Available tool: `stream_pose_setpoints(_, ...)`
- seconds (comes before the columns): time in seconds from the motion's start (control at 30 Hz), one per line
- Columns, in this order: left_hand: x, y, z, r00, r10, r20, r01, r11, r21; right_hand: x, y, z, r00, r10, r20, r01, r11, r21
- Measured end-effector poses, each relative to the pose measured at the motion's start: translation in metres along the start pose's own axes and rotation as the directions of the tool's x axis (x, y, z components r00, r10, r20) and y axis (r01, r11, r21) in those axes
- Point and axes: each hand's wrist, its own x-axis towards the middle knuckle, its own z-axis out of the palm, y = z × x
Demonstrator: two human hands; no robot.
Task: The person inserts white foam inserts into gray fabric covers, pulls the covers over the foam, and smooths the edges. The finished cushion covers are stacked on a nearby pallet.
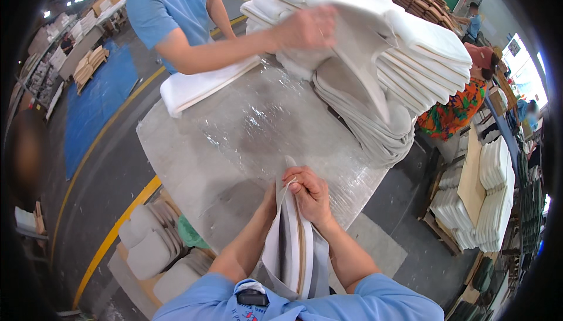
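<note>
A grey fabric cover [269, 254] stands on edge against my body, reaching up over the near edge of the table. White layers and a tan strip [301, 245] run lengthwise down its opening. My right hand [311, 192] is closed, pinching the cover's upper end between thumb and fingers. Along the cover's left side my left hand [270, 199] is wrapped; its fingers are mostly hidden behind the fabric. Across the table, a co-worker's blurred hand [308, 27] is at a raised grey cover [359, 42], above a stack of grey covers [375, 124].
The table [234, 127] has a shiny, plastic-wrapped top. White pads [428, 39] are piled at its far right, and one white pad [202, 86] lies at the far left edge. Grey pads [149, 233] sit low on my left. A pallet of white pads [495, 192] stands right.
</note>
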Motion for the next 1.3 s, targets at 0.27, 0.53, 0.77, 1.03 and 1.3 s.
stream_pose_setpoints(0.27,0.059,0.054,-0.033,0.997,0.036,0.062,-0.032,0.997,-0.066,0.001,-0.008,-0.008,0.998,-0.054,0.043,0.053,0.998,0.040)
stream_pose_setpoints(0.53,0.041,0.100,-0.021,0.806,0.517,0.287,-0.591,0.716,0.371,0.003,0.021,-0.003,1.000,-0.007,0.019,0.003,0.976,0.219)
stream_pose_setpoints(0.77,-0.008,0.128,0.024,0.786,0.567,0.245,-0.616,0.685,0.390,0.005,0.023,-0.006,0.999,-0.013,0.048,0.005,0.987,0.160)
stream_pose_setpoints(1.03,-0.007,0.138,0.023,0.870,0.435,0.230,-0.492,0.796,0.352,0.017,0.030,-0.006,0.995,-0.068,0.076,0.070,0.997,-0.027)
stream_pose_setpoints(1.3,-0.025,0.152,0.000,0.910,0.414,0.011,-0.389,0.844,0.371,-0.095,-0.021,-0.053,0.935,0.353,-0.031,-0.339,0.916,0.214)
